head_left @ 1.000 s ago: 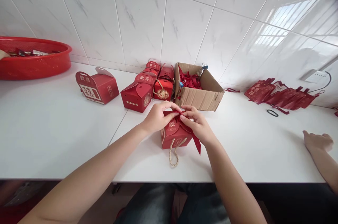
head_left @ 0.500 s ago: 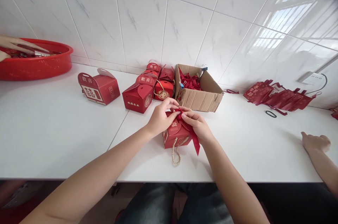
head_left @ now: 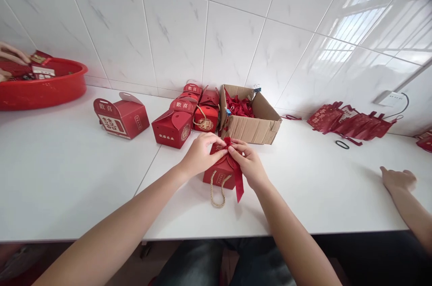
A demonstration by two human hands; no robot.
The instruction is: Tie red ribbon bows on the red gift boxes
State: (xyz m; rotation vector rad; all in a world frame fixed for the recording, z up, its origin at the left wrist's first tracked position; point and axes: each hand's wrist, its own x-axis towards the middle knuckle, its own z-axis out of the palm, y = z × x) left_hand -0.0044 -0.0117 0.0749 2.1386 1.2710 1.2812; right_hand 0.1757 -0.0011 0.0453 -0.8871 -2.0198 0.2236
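Observation:
Directly in front of me a red gift box (head_left: 209,175) stands on the white table, a twisted rope handle (head_left: 218,205) hanging from its near side. On top of it lies a red ribbon (head_left: 239,185) with a bow, one tail trailing down the box's right side. My left hand (head_left: 202,153) pinches the ribbon at the bow from the left. From the right, the thumb and fingers of my right hand (head_left: 248,162) close on the same bow. Fingers partly cover the knot and the box's top.
Behind my hands is a cardboard box (head_left: 251,130) of red ribbons. Several red gift boxes (head_left: 172,128) stand left of it, another (head_left: 135,117) farther left. Another person's hand (head_left: 13,54) reaches into a red basin (head_left: 50,92). Red bags (head_left: 347,119), a black ring (head_left: 342,144) and another person's hand (head_left: 398,179) are right.
The gift box has turned slightly, so its rope-handled side faces me more. Both my hands stay at the bow. At far left, the other person's hand lifts a red packet in the basin.

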